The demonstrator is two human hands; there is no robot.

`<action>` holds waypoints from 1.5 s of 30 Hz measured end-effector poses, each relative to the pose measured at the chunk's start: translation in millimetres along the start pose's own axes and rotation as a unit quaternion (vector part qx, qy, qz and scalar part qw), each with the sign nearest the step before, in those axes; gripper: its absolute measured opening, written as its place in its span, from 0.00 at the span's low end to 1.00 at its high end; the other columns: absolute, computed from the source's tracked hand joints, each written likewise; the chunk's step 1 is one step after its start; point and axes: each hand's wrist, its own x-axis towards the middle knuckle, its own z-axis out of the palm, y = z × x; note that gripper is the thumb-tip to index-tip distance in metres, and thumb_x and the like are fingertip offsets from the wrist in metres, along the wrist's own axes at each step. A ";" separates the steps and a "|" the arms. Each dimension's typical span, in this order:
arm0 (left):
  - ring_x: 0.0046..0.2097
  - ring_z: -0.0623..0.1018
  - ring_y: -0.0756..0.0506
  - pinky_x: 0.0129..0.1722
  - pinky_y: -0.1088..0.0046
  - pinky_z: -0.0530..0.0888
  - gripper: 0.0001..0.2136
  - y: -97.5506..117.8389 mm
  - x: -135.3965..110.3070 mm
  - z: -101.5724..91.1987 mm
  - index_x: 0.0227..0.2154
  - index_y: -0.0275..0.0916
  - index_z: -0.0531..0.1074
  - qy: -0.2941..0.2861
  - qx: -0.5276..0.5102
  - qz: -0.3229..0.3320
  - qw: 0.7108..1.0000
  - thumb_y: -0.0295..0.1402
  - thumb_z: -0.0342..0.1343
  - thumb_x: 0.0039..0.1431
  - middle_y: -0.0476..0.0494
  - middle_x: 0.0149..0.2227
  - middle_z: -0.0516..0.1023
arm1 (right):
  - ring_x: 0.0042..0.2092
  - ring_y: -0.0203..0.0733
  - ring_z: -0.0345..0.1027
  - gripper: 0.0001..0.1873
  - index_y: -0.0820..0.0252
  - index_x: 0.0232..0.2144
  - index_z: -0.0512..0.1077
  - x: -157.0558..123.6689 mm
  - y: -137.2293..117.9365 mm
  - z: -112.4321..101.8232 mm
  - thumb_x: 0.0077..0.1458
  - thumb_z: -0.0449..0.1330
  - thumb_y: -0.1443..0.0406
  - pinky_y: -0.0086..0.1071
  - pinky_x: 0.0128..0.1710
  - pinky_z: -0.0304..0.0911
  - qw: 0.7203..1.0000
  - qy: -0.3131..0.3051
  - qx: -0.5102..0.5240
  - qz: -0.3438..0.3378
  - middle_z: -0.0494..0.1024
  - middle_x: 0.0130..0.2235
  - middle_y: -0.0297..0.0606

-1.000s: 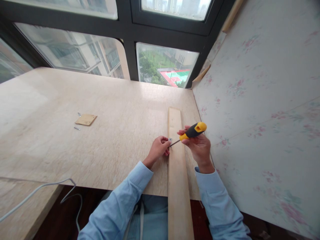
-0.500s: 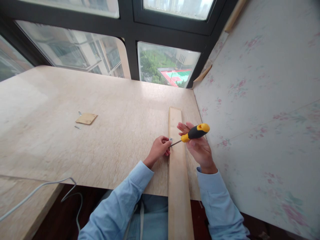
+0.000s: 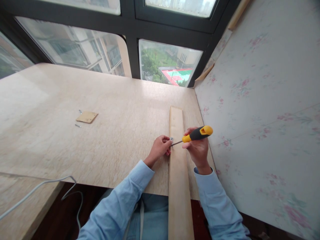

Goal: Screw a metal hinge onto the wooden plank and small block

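Yellow-and-black screwdriver (image 3: 198, 133), one: held in my right hand (image 3: 200, 150), fingers wrapped about the front of the handle. Handle raised towards the floral wall (image 3: 250, 110); shaft slanting down leftwards over the board, its tip beside my left thumb.

Pale wooden board (image 3: 178, 173), one, long and narrow: lying flat on the worktop (image 3: 120, 133), long axis running from my body towards the window (image 3: 171, 63), near end projecting past the worktop's edge. The shaft crosses it, rather than following its length.

Small metal fitting (image 3: 171, 138), one: at the board's left edge, pinched by the fingers of my left hand (image 3: 160, 148); mostly covered, its exact form not legible. It sits just beyond the screwdriver tip, on the window side. My left hand is the nearer to it; my right stands off across the board.

Thin wooden plate (image 3: 87, 117), one, with small holes: well apart to the left, flat.

Small metal pieces, two: one (image 3: 78, 125) nearer me than the plate, one (image 3: 80, 111) beyond it.

White cable (image 3: 42, 184), one: lower left, looping past the worktop's edge.
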 end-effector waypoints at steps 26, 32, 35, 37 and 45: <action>0.17 0.71 0.53 0.15 0.80 0.66 0.06 0.3 -0.4 0.7 0.38 0.33 0.66 0.000 -0.008 -0.003 1.000 0.30 0.53 0.59 0.52 0.20 0.70 | 0.65 0.50 0.57 0.32 0.45 0.60 0.63 2.5 -14.8 -15.7 0.55 0.63 0.51 0.53 0.66 0.49 0.974 -0.149 0.146 0.086 0.67 0.61 0.39; 0.17 0.71 0.53 0.15 0.80 0.67 0.07 0.3 -0.5 0.1 0.38 0.33 0.66 -0.002 -0.009 -0.004 1.000 0.30 0.54 0.60 0.52 0.21 0.71 | 0.59 0.49 0.67 0.24 0.45 0.55 0.69 0.4 -11.0 -21.5 0.56 0.64 0.58 0.54 0.62 0.58 0.980 -0.124 0.115 0.104 0.74 0.55 0.38; 0.17 0.71 0.53 0.15 0.80 0.67 0.07 -0.5 0.1 -0.1 0.39 0.33 0.66 -0.002 -0.008 -0.006 1.000 0.31 0.54 0.59 0.51 0.21 0.71 | 0.45 0.47 0.76 0.20 0.52 0.47 0.75 -1.4 0.8 -19.1 0.49 0.69 0.63 0.48 0.48 0.72 0.996 -0.022 0.050 0.077 0.81 0.42 0.38; 0.17 0.72 0.52 0.15 0.80 0.67 0.08 -1.2 0.6 -0.1 0.39 0.33 0.66 -0.001 -0.006 -0.008 1.000 0.31 0.55 0.59 0.51 0.21 0.71 | 0.39 0.46 0.76 0.20 0.54 0.40 0.76 -1.5 7.0 -17.1 0.43 0.73 0.64 0.43 0.41 0.75 0.998 0.037 0.021 0.051 0.81 0.37 0.36; 0.17 0.72 0.53 0.16 0.81 0.66 0.08 -0.7 -0.4 -0.1 0.39 0.33 0.66 -0.004 -0.010 -0.004 1.000 0.31 0.55 0.59 0.52 0.20 0.71 | 0.56 0.51 0.68 0.26 0.49 0.54 0.70 -0.2 -2.4 -22.7 0.54 0.65 0.55 0.52 0.55 0.65 0.988 -0.099 0.091 0.071 0.75 0.55 0.41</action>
